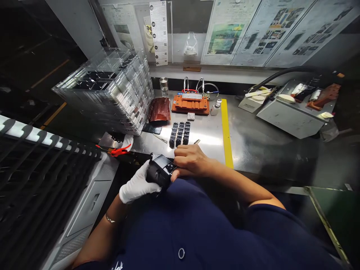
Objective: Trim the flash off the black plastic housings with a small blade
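My left hand, in a white glove, is wrapped round a black plastic part with a shiny upper face, held near my body below the table edge. My bare right hand is at the part's right end with its fingers curled together; whether anything small is pinched in them is hidden. Just beyond that hand, three rows of small black pieces stand on the metal table. Tweezers lie to their left, and another small metal tool lies to their right.
Stacked clear trays rise at the left beside reddish-brown sheets. An orange fixture stands at the back, near a small bottle. Yellow tape crosses the table. Red-handled cutters lie at the left front; a grey machine stands right.
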The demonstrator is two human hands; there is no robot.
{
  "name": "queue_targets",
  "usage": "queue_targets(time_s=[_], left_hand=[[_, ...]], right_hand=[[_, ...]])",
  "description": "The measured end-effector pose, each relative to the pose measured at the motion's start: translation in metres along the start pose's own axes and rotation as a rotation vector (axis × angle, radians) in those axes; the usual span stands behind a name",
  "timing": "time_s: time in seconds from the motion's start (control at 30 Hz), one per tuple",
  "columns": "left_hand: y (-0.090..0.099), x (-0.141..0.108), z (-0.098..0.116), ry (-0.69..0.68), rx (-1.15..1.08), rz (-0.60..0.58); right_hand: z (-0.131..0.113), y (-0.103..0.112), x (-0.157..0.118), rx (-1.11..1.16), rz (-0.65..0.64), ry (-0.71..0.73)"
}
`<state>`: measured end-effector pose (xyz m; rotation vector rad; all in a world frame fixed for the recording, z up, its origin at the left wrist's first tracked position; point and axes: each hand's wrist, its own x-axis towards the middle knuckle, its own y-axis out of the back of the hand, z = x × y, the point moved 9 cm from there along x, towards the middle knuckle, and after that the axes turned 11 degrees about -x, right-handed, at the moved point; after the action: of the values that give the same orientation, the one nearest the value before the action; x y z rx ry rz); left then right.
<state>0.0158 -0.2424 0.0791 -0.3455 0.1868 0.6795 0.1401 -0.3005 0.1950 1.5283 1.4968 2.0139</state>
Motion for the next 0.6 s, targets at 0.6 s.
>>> queue_targets(time_s=[0.6], left_hand=[[-0.0101, -0.0045, 0.0059, -0.023, -0.061, 0.004]], right_hand=[[0.0057, 0.0044, -0.0035, 0.029, 0.053, -0.098]])
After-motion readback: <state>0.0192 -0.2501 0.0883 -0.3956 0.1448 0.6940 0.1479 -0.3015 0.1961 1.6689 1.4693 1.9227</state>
